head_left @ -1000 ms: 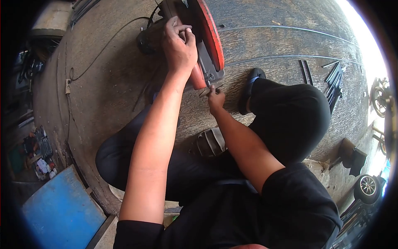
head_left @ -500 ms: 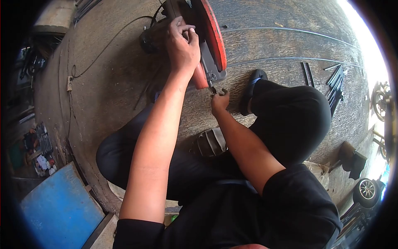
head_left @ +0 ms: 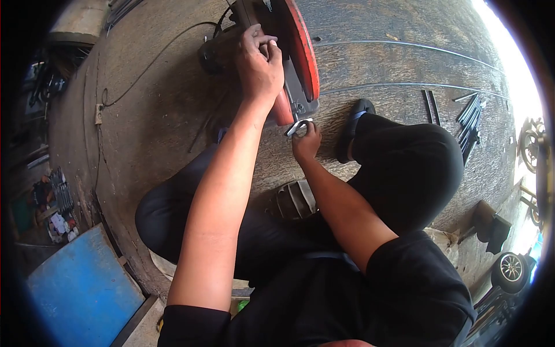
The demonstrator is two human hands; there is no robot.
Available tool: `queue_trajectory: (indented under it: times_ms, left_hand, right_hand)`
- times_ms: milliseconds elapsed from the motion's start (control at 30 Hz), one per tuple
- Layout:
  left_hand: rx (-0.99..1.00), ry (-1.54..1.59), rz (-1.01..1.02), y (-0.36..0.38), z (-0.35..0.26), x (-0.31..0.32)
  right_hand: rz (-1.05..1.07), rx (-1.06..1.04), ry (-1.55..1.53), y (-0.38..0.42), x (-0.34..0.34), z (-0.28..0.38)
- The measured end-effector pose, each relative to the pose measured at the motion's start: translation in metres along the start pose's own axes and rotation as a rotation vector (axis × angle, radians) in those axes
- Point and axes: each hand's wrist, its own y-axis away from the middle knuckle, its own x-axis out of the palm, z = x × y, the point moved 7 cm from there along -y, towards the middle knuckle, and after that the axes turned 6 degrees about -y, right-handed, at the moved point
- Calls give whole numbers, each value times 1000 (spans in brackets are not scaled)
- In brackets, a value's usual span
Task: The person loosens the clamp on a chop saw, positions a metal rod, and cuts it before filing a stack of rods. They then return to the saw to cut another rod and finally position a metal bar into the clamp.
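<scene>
A cut-off saw with a red blade guard [head_left: 309, 63] stands on the floor in front of me. My left hand [head_left: 261, 66] is over its upper body, fingers curled round what looks like the saw's handle, which the hand mostly hides. At the near end of the saw's base, a small metal crank [head_left: 296, 126] sticks out on a threaded rod. My right hand [head_left: 307, 141] pinches this crank at its right end. Between the two hands lies a red cylindrical part [head_left: 282, 109] of the saw.
Two long thin metal rods [head_left: 404, 85] run across the floor to the right of the saw. Several short cut pieces [head_left: 470, 118] lie beyond my right knee. A power cord [head_left: 156, 66] trails left to a socket [head_left: 97, 114]. A blue panel [head_left: 87, 286] stands lower left.
My right hand has shifted slightly, and the crank has turned so its bright flat side shows. My left hand stays on the saw; the whole view has drifted a little.
</scene>
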Motion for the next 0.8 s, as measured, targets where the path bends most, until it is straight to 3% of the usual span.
queue_trajectory:
  times_ms: [67, 100, 133, 200, 333, 400, 533, 633, 700, 800]
  left_hand:
    - [-2, -2, 2, 1, -1, -1]
    - [-1, -4, 3, 1, -1, -1]
    - [0, -3, 3, 0, -1, -1]
    - [31, -20, -10, 0, -3, -1]
    - [0, -12, 3, 0, 0, -1]
    - [-20, -15, 15, 0, 1, 0]
    - [-40, 10, 19, 1, 1, 0]
    - [-21, 0, 10, 1, 3, 1]
    - [-36, 9, 14, 1, 2, 0]
    - [-46, 25, 22, 1, 0, -1]
  right_hand:
    - [76, -143, -81, -7, 11, 5]
    - [137, 55, -132, -10, 20, -7]
    - [137, 54, -133, -10, 24, -6]
    - [105, 648, -635, 1, 38, -34]
    - [-9, 805, -881, -4, 54, -46]
    - [-168, 1059, -1110, 1, 67, -58]
    - [-14, 881, -1335, 5, 67, -49]
    - [119, 769, -1076, 0, 55, -39]
    - [101, 474, -952, -10, 54, -38]
    - [143, 409, -883, -12, 50, -30]
